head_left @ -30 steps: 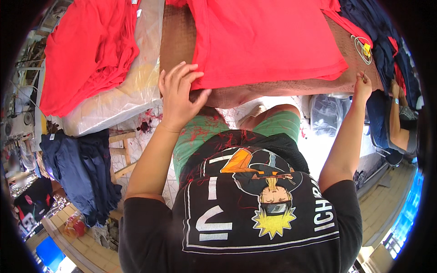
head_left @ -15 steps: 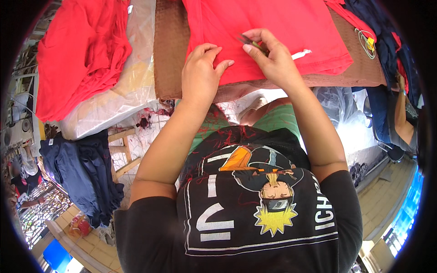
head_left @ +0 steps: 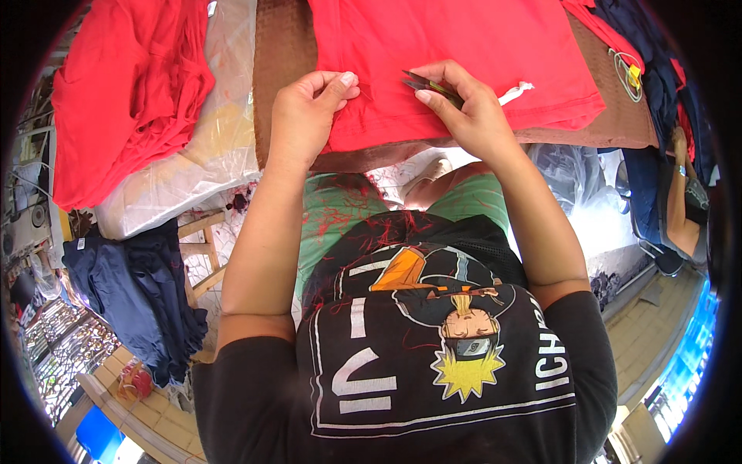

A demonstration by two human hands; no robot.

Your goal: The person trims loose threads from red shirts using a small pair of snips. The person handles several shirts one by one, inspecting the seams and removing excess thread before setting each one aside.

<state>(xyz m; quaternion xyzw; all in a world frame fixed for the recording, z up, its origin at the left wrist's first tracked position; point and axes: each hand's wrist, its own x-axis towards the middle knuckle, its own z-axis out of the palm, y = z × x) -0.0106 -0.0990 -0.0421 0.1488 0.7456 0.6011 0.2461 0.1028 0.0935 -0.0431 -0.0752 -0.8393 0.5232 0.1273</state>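
Shirt: red shirt (head_left: 456, 62) lies flat on brown board (head_left: 282, 54), hem toward the person, near edge hanging just over the board's front.
L hand: left hand (head_left: 305, 116) pinches a fold of the red cloth btw thumb & forefinger, fingers closed on the fabric, lifting it a bit near the hem.
R hand: right hand (head_left: 464, 108) clamped on small snips (head_left: 429, 83), dark blades w/ a yellowish bit, tips aimed left at the pinched spot, just above the cloth.
Progress: judging by red thread bits all over the green shorts (head_left: 340, 224) & black tee, trimming looks well under way; this shirt is mid-check, hem area in hand, rest of it prob. not yet gone over. Can't tell how many pcs are done.
Left to do: red pile (head_left: 127, 93) at left may be done or waiting, can't say which.
Materials: shirt = soft knit, matte, slight creases; white tag (head_left: 516, 91) pokes out by the R wrist. Board = woven, coarse brown surface. Snips = thin metal, pointed.
Around: clear plastic bag (head_left: 193, 155) crumpled, glossy, btw red pile & board; navy clothes (head_left: 127, 294) heaped lower left, more dark garments (head_left: 657, 69) at right; another person's arm (head_left: 680, 209) far right, apart from the work.
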